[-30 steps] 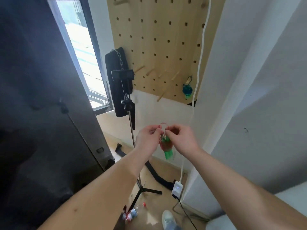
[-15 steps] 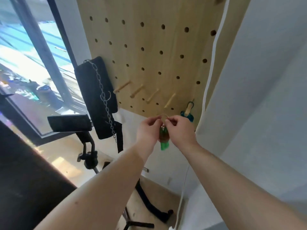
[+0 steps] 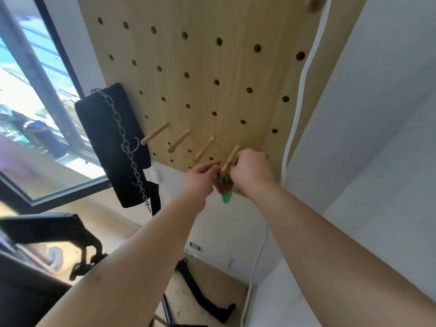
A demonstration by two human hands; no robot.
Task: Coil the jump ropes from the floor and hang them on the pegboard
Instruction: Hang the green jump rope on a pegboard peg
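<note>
At the lower edge of the pegboard (image 3: 212,79), two hands hold a coiled jump rope (image 3: 225,185) up to a wooden peg (image 3: 232,155).
The left hand (image 3: 200,177) and right hand (image 3: 251,169) each pinch the top of the bundle with curled fingertips, just under the peg's tip. The bundle's long axis runs vertical, with the green handles (image 3: 227,198) pointing down. Its top seems to touch the peg, though blur hides the contact.
</note>
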